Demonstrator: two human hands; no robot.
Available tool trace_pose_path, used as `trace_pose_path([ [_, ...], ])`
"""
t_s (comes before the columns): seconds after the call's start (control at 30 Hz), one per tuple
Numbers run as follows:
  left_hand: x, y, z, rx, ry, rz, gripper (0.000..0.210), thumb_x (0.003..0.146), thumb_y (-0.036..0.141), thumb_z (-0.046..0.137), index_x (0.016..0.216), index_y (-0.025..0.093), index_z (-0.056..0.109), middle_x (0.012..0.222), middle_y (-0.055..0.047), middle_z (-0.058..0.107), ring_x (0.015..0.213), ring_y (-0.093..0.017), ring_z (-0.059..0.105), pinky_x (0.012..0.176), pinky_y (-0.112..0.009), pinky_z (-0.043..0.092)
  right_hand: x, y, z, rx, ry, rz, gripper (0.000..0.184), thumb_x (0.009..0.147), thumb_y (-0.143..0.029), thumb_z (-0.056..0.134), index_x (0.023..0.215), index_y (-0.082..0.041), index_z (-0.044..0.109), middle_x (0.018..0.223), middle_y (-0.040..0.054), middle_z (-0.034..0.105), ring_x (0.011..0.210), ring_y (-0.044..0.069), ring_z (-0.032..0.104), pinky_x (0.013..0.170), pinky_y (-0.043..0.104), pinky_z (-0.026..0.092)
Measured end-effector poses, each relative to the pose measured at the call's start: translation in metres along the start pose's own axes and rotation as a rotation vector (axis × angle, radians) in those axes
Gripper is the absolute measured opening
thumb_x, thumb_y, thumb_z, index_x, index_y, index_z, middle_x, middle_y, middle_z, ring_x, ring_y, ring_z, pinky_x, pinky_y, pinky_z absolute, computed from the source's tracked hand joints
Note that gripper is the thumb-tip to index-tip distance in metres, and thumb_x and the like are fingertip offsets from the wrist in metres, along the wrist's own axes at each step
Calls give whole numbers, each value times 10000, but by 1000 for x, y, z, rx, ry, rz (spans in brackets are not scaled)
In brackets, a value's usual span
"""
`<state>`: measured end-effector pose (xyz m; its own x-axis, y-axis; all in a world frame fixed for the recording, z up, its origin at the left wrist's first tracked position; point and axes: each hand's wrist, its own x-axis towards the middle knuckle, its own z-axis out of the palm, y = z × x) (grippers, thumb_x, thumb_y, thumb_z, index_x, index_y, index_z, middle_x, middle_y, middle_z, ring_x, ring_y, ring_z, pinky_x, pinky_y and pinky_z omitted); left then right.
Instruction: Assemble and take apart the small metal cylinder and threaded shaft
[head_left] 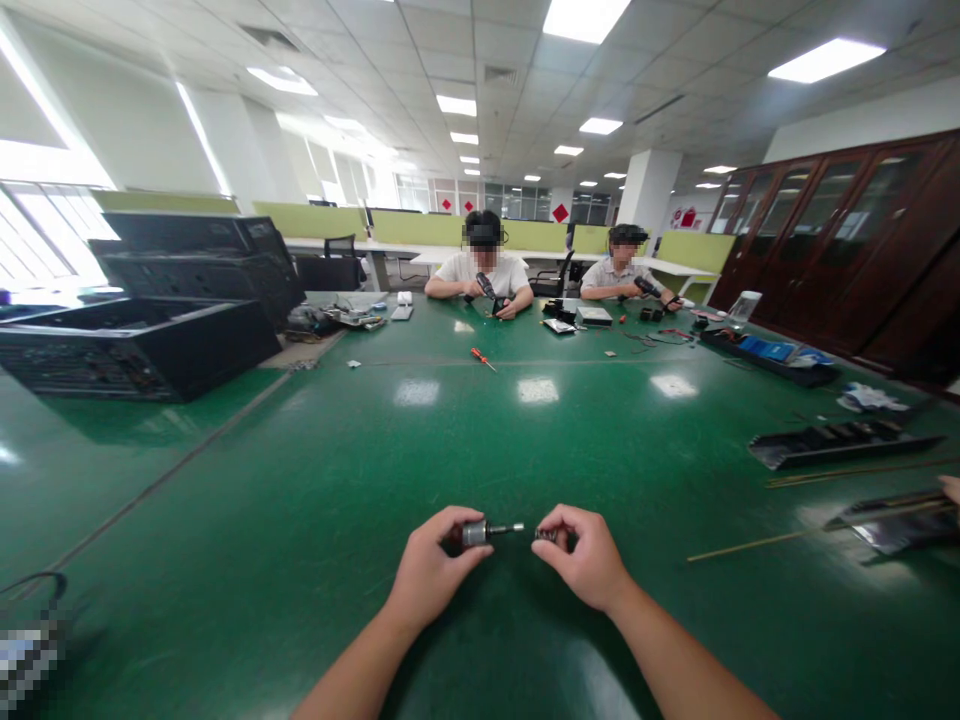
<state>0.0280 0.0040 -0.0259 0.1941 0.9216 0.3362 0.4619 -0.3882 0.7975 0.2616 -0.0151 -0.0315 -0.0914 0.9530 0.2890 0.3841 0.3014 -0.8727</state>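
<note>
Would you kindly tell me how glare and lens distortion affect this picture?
All in the head view: ceiling lights reflect as white patches on the green table; the left window washes out; the wooden cabinet leans at the right edge.

A: Room ahead?
B: Yes. Open green tabletop point(480, 440) from left hand point(431, 570) and right hand point(592, 562) up to orange screwdriver point(482, 358).
A: Between hands?
B: Narrow gap. Shaft point(506, 528) of metal cylinder point(475, 533) juts in toward small metal part point(546, 535).
A: Sides?
B: Left passable to black computer case point(232, 350). Right: thin yellowish rod point(750, 546) blocks first, black metal tray point(847, 445) farther back, another person's hand point(951, 488) at the edge.
</note>
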Motion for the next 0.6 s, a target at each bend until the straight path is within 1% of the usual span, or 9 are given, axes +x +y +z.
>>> trace_pose_path([
  [0.1, 1, -2, 2, -73, -24, -94, 264, 749, 249, 710, 995, 199, 628, 935, -23, 726, 866, -204, 704, 822, -332, 565, 2, 4, 3, 80, -7, 43, 120, 778, -281, 666, 774, -162, 663, 589, -24, 554, 522, 112, 463, 533, 229, 374],
  [0.23, 4, -3, 5, -141, -10, -143, 397, 776, 303, 684, 1140, 188, 575, 1050, -59, 715, 912, -219, 714, 854, -358, 568, 3, 9, 9, 163, -55, 69, 254, 871, -357, 575, 722, -157, 624, 603, -8, 565, 527, 107, 459, 515, 218, 354],
  [0.3, 6, -2, -3, -135, 9, -145, 400, 775, 343, 681, 1132, 182, 601, 1080, -73, 713, 940, -231, 709, 881, -370, 560, 3, 10, 10, 189, -56, 66, 305, 904, -378, 530, 701, -160, 594, 596, -12, 554, 510, 100, 446, 506, 216, 343],
  [0.33, 7, -1, -11, -110, 23, -152, 394, 771, 371, 682, 1110, 180, 621, 1074, -76, 718, 946, -239, 706, 894, -381, 554, 3, 10, 11, 198, -45, 60, 310, 913, -381, 518, 702, -162, 582, 595, -15, 546, 508, 98, 443, 506, 216, 341],
  [0.4, 6, -1, -38, -27, 74, -193, 430, 745, 438, 697, 1086, 181, 644, 1055, -80, 729, 950, -264, 703, 920, -421, 539, 3, 10, 12, 207, -18, 43, 287, 916, -376, 516, 727, -166, 569, 616, -18, 539, 524, 100, 456, 517, 216, 350],
  [0.47, -2, -4, -76, 57, 143, -267, 500, 698, 503, 718, 1075, 182, 647, 1028, -86, 740, 954, -297, 701, 946, -471, 519, 3, 10, 13, 211, -6, 33, 250, 908, -371, 529, 767, -168, 566, 654, -16, 542, 543, 104, 474, 520, 216, 357],
  [0.53, -18, -11, -119, 132, 198, -322, 484, 668, 526, 726, 1015, 196, 654, 1014, -89, 748, 953, -315, 701, 970, -497, 501, 3, 10, 16, 217, -20, 30, 223, 903, -368, 535, 804, -170, 568, 676, -17, 539, 549, 105, 483, 515, 216, 355],
  [0.57, -29, -16, -139, 175, 223, -341, 455, 652, 516, 742, 981, 214, 656, 1015, -84, 751, 941, -320, 704, 946, -489, 520, 3, 10, 18, 219, -28, 29, 213, 903, -365, 534, 821, -171, 570, 682, -18, 536, 550, 105, 486, 513, 215, 354],
  [0.6, -42, -21, -156, 228, 253, -351, 420, 628, 515, 762, 927, 238, 660, 958, -72, 763, 880, -326, 715, 883, -481, 554, 2, 10, 19, 218, -38, 30, 205, 903, -362, 534, 836, -172, 573, 682, -20, 532, 552, 105, 488, 514, 215, 355],
])
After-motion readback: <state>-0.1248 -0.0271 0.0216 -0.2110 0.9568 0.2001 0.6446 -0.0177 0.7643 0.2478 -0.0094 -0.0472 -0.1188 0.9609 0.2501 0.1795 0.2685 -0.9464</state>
